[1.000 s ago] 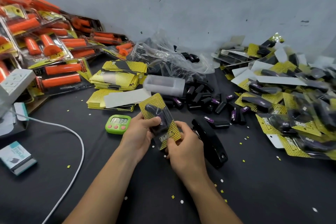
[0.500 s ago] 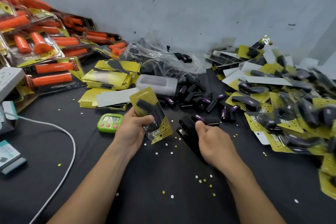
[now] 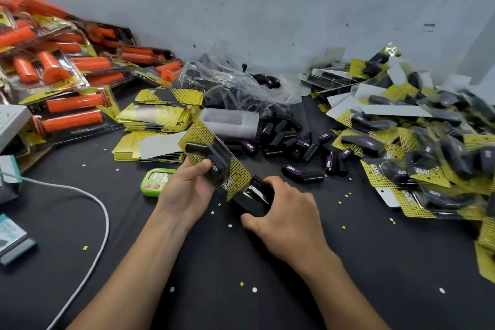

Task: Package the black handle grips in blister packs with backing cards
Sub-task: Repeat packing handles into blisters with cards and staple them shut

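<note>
Head view: left hand [image 3: 184, 190] pinches the filled blister pack [image 3: 222, 158], its lower corner in the mouth of the stapler [image 3: 249, 205], which the right hand [image 3: 289, 222] grips on the tabletop [image 3: 214, 262]. Likely risk: if the corner sits shallow, the staple misses and the card works loose.

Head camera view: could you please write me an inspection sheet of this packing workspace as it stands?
Surface: black tabletop, dotted with small white and yellow paper bits.
Job's things: blister pack with a grip and yellow card, its lower corner at the mouth of the black stapler; loose black grips; stacked backing cards; pile of finished packs at right.
Clutter: orange grip packs, clear plastic bag, green timer, teal box.
Hands: left hand holds the blister pack; right hand grips the stapler.
Cables: white cable curves across the left side.
Surroundings: grey wall behind; nothing else seen.
</note>
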Available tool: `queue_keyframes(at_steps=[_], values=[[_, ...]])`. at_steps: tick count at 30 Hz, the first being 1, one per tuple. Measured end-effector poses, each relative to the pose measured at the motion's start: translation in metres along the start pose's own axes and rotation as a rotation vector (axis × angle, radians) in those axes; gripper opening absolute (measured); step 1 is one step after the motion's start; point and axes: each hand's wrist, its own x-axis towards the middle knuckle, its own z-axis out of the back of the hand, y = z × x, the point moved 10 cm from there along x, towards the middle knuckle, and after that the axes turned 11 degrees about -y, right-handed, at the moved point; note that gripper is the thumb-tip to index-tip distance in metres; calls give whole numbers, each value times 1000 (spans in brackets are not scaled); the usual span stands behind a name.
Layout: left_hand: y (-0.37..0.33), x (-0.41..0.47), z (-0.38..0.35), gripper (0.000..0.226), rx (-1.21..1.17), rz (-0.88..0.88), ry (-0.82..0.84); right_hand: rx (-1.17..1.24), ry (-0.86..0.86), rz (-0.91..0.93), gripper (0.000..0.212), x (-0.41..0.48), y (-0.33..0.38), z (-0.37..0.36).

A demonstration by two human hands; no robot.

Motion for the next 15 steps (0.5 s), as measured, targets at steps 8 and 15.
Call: queue_keyframes(at_steps=[8,15], values=[[-6,-5,-11,42,-16,8,150,544,45,-122,54,-8,9,-4],[-4,-10,-17,45,69,3,150,629,-9,-150,48,-6,12,-5]])
